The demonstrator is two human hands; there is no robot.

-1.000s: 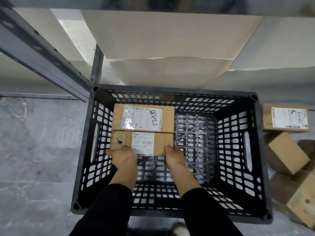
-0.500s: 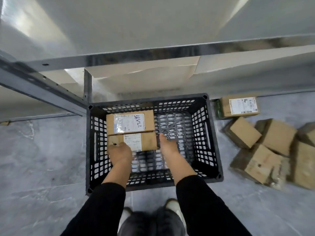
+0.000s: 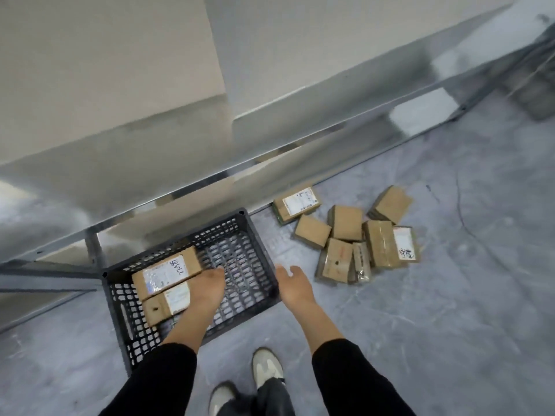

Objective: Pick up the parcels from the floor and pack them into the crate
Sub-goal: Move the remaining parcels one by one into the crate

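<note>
Sitting in the lower left of the frame, a black perforated plastic crate (image 3: 240,235) holds two cardboard parcels side by side against its left wall. The farther parcel (image 3: 167,272) shows a white label with handwritten digits under clear tape; the print itself is too blurred to read. The nearer parcel (image 3: 164,304) has a smaller label, and its right end is hidden behind the left hand (image 3: 207,288). That hand hangs above the crate's open mesh floor, palm down, fingers loosely extended and clasping nothing; whether it touches the nearer parcel cannot be told. The right hand (image 3: 292,288) is over the crate's right rim, fingers spread apart and empty.

Right of centre, on the grey floor (image 3: 450,310), lies a loose cluster of seven or so brown parcels. A labelled parcel (image 3: 297,204) lies nearest the shelf rail, a plain parcel (image 3: 312,230) just below it, and a taped parcel with red-edged label (image 3: 390,244) at the cluster's right. A thin plastic-wrapped packet (image 3: 360,262) is wedged between two boxes, its contents unclear. Several parcels overlap, hiding their edges.

A metal shelving unit (image 3: 180,160) fills the upper frame, smeared by motion blur. Black sleeves and two pale shoes (image 3: 267,366) are cut off at the bottom edge.
</note>
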